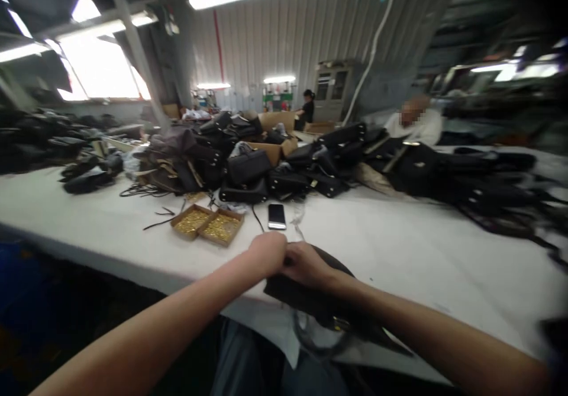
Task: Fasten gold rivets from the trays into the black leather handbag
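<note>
A black handbag [306, 295] lies at the table's near edge, with its handle and a gold-coloured metal fitting [341, 323] toward my lap. My left hand [270, 253] is closed at the far left corner of the bag; its fingertips are turned away from view. Right beside it my right hand [306, 264] is curled, thumb and fingers closed on the bag's edge. The two hands meet there, and whatever small part lies between them is hidden. Beyond the hands is a phone [277, 216]. Two shallow cardboard boxes [198, 234] of small gold-coloured metal pieces stand to the left.
A large heap of black bags [248, 168] covers the far side of the white table [110, 236]. More bags [488, 189] lie at the right. Across the table a person in a white top [437, 126] leans over bags. Another person [306, 110] is farther back.
</note>
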`<state>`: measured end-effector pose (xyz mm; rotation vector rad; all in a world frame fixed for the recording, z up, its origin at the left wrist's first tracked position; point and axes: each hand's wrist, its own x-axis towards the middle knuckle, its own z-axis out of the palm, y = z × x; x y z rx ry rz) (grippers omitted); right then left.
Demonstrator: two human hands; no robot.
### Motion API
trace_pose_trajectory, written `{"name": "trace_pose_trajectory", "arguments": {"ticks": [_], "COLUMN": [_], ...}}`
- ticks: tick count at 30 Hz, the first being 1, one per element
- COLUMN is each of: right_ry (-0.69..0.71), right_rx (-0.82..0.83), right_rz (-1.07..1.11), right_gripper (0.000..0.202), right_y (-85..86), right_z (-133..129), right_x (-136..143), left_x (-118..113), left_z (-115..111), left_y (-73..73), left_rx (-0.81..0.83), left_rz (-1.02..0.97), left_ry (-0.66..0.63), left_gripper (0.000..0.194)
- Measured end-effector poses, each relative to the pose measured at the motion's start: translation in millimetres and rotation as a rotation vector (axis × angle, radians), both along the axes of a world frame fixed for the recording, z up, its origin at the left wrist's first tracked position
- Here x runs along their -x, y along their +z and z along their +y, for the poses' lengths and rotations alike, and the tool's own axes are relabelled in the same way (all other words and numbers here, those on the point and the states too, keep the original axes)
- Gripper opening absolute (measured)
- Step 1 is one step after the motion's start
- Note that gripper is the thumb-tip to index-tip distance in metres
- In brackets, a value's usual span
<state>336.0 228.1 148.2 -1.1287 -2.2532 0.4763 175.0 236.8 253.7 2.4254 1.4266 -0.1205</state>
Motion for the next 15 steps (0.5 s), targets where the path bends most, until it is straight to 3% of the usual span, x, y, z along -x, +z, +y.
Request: {"name": "trace_pose_trajectory", "arguments": {"ticks": [4,11,15], "right_ry": [0.008,0.017,-0.033], "right_rx": [0.002,0.044,0.044], "right_rz": [-0.029,-0.127,-0.182], "right_gripper": [0.009,0.014,0.014], "right_y": [-2.0,19.5,18.9], "right_z": [4.8,-2.8,-9.4], "right_x": [1.0,-8.1,-16.6], "left_x": [9.3,15.0,22.5], "left_z": [20.4,30.6,37.8], "left_y": [-24.8,-35.0,-40.4], "left_rx": [-0.011,0.022,0.207], "left_rz": [0.027,0.029,-0.047], "left_ry": [-0.042,-0.018,0.027], "left_gripper": [0.021,0.012,0.007]}}
